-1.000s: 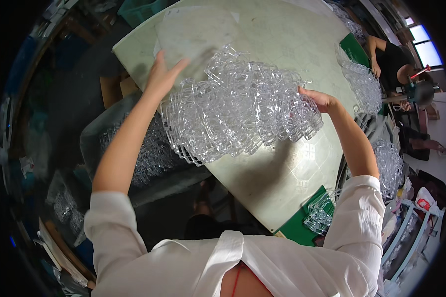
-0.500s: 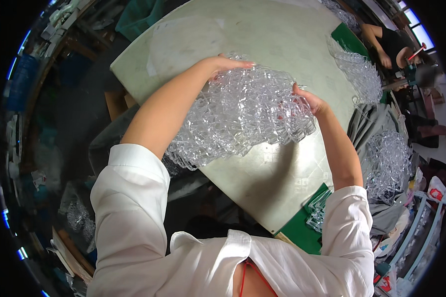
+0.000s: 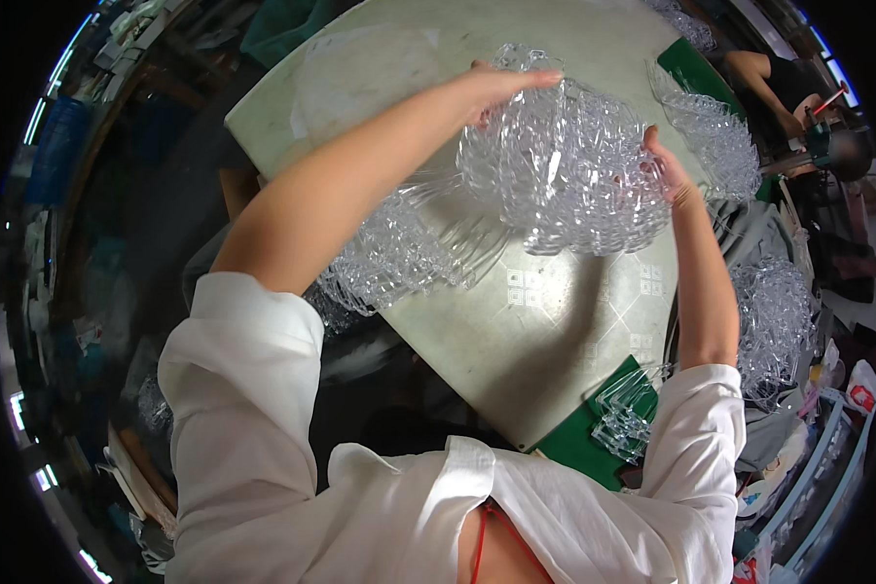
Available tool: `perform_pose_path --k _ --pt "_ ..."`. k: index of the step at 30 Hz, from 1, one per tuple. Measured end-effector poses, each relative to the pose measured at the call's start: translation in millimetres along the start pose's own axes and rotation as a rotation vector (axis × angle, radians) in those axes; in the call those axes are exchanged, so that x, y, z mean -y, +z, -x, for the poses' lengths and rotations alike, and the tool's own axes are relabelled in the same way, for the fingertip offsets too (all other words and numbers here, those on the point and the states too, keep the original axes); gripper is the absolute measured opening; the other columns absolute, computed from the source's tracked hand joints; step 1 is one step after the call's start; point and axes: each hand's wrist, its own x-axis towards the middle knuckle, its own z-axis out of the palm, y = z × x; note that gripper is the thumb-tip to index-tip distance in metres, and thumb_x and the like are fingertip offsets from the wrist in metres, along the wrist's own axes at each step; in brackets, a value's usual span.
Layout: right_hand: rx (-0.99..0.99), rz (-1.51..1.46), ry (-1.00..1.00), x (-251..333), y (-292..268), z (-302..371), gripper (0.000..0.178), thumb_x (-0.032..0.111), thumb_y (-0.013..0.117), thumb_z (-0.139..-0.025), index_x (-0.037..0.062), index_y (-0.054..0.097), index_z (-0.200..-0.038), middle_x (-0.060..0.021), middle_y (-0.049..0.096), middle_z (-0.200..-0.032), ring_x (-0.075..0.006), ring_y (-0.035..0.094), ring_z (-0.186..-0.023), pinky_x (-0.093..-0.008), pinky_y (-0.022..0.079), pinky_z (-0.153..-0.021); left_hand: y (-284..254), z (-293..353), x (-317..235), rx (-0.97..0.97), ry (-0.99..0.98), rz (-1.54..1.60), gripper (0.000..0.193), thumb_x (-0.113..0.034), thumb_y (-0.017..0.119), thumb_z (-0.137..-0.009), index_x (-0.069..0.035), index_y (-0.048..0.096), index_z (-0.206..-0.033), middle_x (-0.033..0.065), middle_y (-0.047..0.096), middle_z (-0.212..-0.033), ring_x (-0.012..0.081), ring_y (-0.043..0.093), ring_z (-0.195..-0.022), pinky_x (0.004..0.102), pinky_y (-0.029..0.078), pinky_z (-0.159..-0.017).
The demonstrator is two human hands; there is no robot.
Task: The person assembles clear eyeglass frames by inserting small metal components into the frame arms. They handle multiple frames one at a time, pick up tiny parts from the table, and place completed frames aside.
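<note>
A thick bundle of clear, shiny plastic looped pieces (image 3: pixel 584 165) is held above the table between my two hands. My left hand (image 3: pixel 504 90) is closed on its upper left side, with the thumb lying across the top. On the right end, my right hand (image 3: pixel 667 173) grips it with the thumb up and the fingers partly hidden among the pieces. A loose heap of the same clear pieces (image 3: pixel 399 255) lies on the table's left edge, below my left forearm. The exact kind of these pieces cannot be made out.
The pale green table (image 3: pixel 467 341) has a corner near my body. Clear pieces (image 3: pixel 625 419) rest on a green board (image 3: pixel 579 443) by my right elbow. More heaps (image 3: pixel 715 146) lie along the right side, near another person's arm (image 3: pixel 754 83). A blue-grey rack (image 3: pixel 813 467) stands lower right.
Both hands have moved right and away from me with the bundle. It has come apart from the heap at the left edge, which now shows separately.
</note>
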Motion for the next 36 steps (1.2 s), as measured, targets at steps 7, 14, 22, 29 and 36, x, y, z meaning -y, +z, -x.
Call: perform_pose_path --k 7,14,22,29,36 --pt "0.045 0.518 0.277 3.4 21.3 -36.9 0.058 0.061 0.059 -0.081 0.0036 0.065 -0.087 -0.0078 0.066 -0.075 -0.0158 0.063 -0.064 -0.0301 0.053 -0.058 12.7 46.2 123.5 0.164 -0.126 0.5 0.113 -0.035 0.071 -0.08 0.001 -0.017 -0.142 0.0318 0.018 -0.146 0.0394 0.025 -0.136 0.0516 0.025 -0.108" --pt "0.145 0.34 0.447 -12.0 35.4 -53.3 0.064 0.059 0.062 -0.08 0.0003 0.064 -0.105 -0.0129 0.068 -0.097 -0.0202 0.066 -0.083 -0.035 0.054 -0.075 -14.0 129.4 116.9 0.048 0.057 0.247 0.099 -0.023 0.067 -0.084 0.0 -0.007 -0.146 0.0269 0.014 -0.15 0.0342 0.016 -0.14 0.0413 0.017 -0.113" --pt "0.161 0.455 0.494 -9.8 48.8 -72.6 0.077 0.063 0.061 -0.078 -0.0013 0.056 -0.12 -0.0182 0.063 -0.112 -0.0281 0.062 -0.1 -0.0422 0.051 -0.087 -158.5 144.8 263.6 -0.174 -0.366 0.5 0.103 -0.061 0.066 -0.074 -0.013 0.01 -0.147 0.0129 0.026 -0.148 0.0355 0.034 -0.131 0.0685 0.028 -0.096" --pt "0.214 0.704 0.416 -61.9 142.8 -34.2 0.096 0.079 0.051 -0.072 0.0044 0.047 -0.133 -0.0092 0.055 -0.124 -0.0191 0.051 -0.107 -0.0353 0.043 -0.09 -190.6 159.2 270.3 0.124 -0.232 0.597 0.1 -0.055 0.069 -0.076 -0.018 0.008 -0.146 0.0144 0.029 -0.145 0.0341 0.035 -0.13 0.0638 0.04 -0.086" --pt "0.391 0.462 0.637 -122.2 226.5 31.2 0.081 0.071 0.045 -0.082 0.003 0.052 -0.126 -0.0114 0.062 -0.112 -0.0178 0.062 -0.093 -0.0292 0.052 -0.073 -193.9 229.6 389.7 0.305 -0.2 0.639 0.11 -0.042 0.071 -0.074 -0.016 -0.006 -0.149 0.0156 0.028 -0.145 0.0315 0.036 -0.128 0.0493 0.048 -0.084"
